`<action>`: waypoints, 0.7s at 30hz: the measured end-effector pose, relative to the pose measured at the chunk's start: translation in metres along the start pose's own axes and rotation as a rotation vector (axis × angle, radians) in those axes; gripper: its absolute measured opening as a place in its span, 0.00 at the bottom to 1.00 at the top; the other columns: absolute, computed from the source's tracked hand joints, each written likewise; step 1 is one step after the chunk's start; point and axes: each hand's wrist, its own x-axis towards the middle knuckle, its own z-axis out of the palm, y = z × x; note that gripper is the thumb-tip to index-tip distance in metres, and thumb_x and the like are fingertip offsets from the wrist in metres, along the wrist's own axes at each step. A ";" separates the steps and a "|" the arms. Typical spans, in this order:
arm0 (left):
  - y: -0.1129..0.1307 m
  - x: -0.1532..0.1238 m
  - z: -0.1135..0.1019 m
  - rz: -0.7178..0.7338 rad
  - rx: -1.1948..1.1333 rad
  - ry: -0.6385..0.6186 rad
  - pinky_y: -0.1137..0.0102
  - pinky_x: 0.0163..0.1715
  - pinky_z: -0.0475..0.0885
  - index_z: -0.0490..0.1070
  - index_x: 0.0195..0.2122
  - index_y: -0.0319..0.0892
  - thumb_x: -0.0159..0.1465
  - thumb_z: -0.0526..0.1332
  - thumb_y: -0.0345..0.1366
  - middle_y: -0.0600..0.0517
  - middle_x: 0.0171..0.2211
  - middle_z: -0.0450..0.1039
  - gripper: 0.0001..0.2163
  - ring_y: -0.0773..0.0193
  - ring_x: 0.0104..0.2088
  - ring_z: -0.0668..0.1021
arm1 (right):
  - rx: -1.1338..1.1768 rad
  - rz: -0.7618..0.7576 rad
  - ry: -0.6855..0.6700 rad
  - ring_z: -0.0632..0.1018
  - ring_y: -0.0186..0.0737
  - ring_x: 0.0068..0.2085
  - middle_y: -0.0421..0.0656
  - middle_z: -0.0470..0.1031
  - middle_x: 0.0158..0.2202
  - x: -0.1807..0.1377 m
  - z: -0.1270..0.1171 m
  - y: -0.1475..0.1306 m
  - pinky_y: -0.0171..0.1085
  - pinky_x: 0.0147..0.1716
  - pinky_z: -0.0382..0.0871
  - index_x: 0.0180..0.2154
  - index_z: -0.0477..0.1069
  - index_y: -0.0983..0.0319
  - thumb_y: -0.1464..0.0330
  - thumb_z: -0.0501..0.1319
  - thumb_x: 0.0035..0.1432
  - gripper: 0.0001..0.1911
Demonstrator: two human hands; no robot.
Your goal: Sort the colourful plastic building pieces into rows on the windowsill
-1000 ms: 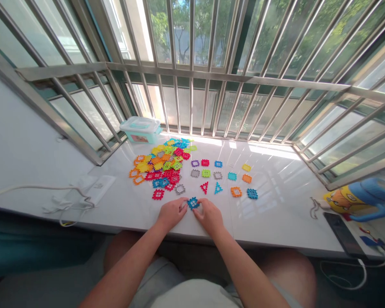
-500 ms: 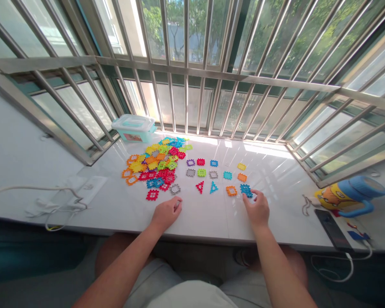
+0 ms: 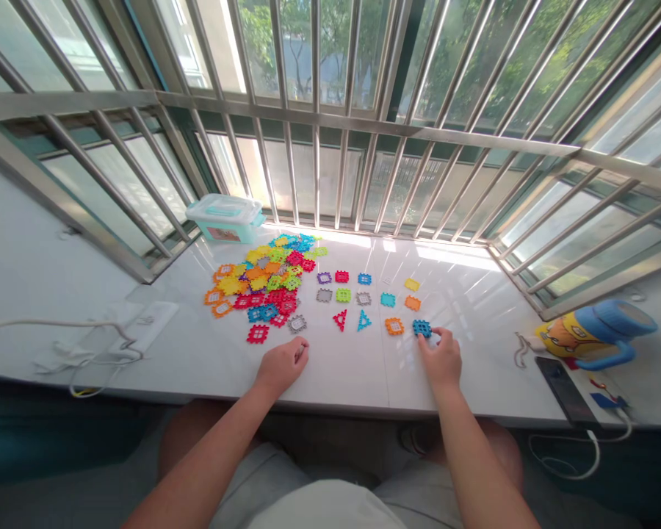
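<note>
My right hand (image 3: 441,355) has its thumb and forefinger at the near right edge of a blue square building tile (image 3: 421,328), which looks flat on the table. Just left of it lies an orange square tile (image 3: 394,326). My left hand (image 3: 282,364) rests with curled fingers on the table, and nothing shows in them. Beyond its fingertips is a grey square tile (image 3: 297,323); a red square tile (image 3: 258,333) lies further left. Between the hands are a red triangle tile (image 3: 340,320) and a blue triangle tile (image 3: 364,320).
A heap of coloured tiles (image 3: 264,275) spreads at the left, with a lidded box (image 3: 225,220) behind it. Behind the triangles, several squares, one green (image 3: 343,295), form rows. At the right are a blue-and-yellow bottle (image 3: 589,330) and a phone (image 3: 566,391). Metal bars (image 3: 363,125) edge the back.
The blue square tile, tilted under my right fingers before, now looks flatter on the table. My left hand stays put, and the whole view has shifted slightly.
</note>
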 end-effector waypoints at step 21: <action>0.007 0.000 -0.007 -0.050 -0.002 -0.041 0.69 0.30 0.58 0.75 0.44 0.49 0.70 0.56 0.39 0.55 0.27 0.75 0.08 0.63 0.29 0.76 | 0.005 -0.027 -0.034 0.72 0.49 0.39 0.50 0.75 0.41 0.002 0.003 0.001 0.45 0.43 0.66 0.50 0.69 0.61 0.43 0.53 0.65 0.30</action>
